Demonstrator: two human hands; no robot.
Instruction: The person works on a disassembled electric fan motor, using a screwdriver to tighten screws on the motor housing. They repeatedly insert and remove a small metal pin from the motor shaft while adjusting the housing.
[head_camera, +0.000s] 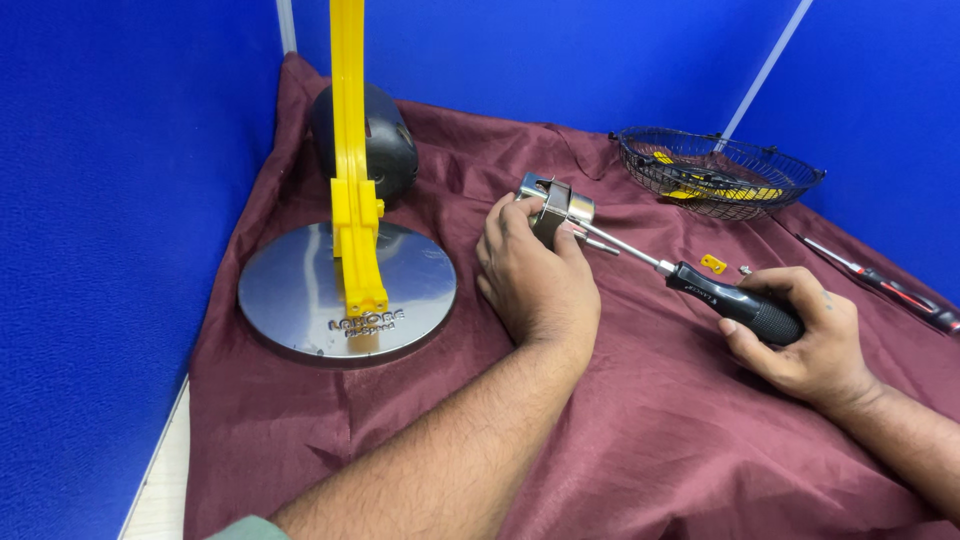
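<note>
My left hand (533, 275) grips a small silver metal part (553, 203) and holds it steady on the maroon cloth (650, 440). My right hand (800, 335) is closed around the black handle of a screwdriver (690, 280). Its steel shaft runs up and left to the metal part, with the tip against it. The far side of the part is hidden by my fingers.
A round metal base (300, 300) with a yellow upright stand (352, 150) sits at left, a black motor housing (385, 145) behind it. A black wire fan guard (715, 170) lies at back right. A second screwdriver (890, 285), a yellow clip (712, 264) and a small screw (745, 269) lie nearby.
</note>
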